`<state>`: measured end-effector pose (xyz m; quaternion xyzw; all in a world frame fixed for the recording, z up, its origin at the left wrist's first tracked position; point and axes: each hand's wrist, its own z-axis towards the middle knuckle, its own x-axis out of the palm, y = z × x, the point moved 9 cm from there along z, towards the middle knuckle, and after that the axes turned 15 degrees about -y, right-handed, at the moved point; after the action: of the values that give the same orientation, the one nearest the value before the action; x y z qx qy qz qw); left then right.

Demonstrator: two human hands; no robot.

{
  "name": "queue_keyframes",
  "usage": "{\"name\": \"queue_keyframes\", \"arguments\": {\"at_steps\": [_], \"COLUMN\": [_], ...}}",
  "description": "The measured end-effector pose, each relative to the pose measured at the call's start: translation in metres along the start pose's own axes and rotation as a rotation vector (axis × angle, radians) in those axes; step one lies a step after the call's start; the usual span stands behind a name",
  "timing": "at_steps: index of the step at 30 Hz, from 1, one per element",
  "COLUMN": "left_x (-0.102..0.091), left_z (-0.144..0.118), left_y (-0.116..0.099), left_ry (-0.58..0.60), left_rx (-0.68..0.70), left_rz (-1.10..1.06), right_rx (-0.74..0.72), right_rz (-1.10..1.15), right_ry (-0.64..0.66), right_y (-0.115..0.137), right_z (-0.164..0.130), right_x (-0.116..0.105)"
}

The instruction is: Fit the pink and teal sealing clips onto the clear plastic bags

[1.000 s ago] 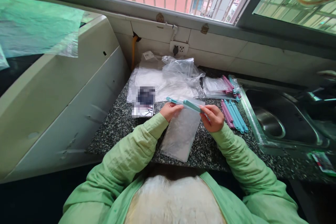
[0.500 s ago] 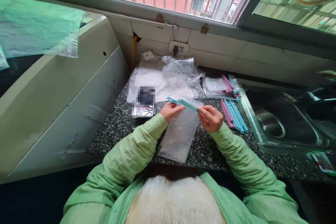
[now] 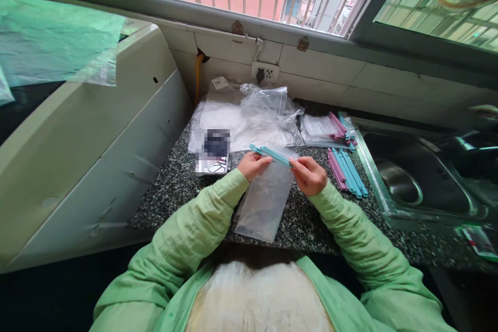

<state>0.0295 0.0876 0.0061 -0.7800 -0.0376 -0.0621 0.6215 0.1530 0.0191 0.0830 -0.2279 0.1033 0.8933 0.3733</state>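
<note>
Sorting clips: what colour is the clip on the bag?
Teal clip, seen from the head camera.

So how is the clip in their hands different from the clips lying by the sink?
The teal clip is held up between left hand and right hand, across a clear bag; the loose clips lie bagless on the counter, some pink. All are slim sticks.
</note>
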Motion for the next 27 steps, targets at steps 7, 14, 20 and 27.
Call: {"name": "queue_keyframes", "arguments": {"at_steps": [7, 14, 20, 27], "left_x": [0.001, -0.001, -0.002, -0.003], "left_z": [0.001, 0.002, 0.001, 0.001], "left_y": [0.001, 0.002, -0.005, -0.01], "left_ry": [0.023, -0.016, -0.057, -0.052], "left_rx": [0.023, 0.02, 0.031, 0.044], "left_rz": [-0.01, -0.011, -0.002, -0.044], "right_rx": [-0.027, -0.039, -0.052, -0.051], "right_rz": [-0.007, -0.006, 0.002, -0.037], "right_ry": [-0.015, 0.004, 0.001, 0.039], "right_y": [0.002, 0.005, 0.007, 0.005], "right_z": [0.001, -0.001, -0.002, -0.004], "right_x": [0.0, 0.003, 0.004, 0.009]}}
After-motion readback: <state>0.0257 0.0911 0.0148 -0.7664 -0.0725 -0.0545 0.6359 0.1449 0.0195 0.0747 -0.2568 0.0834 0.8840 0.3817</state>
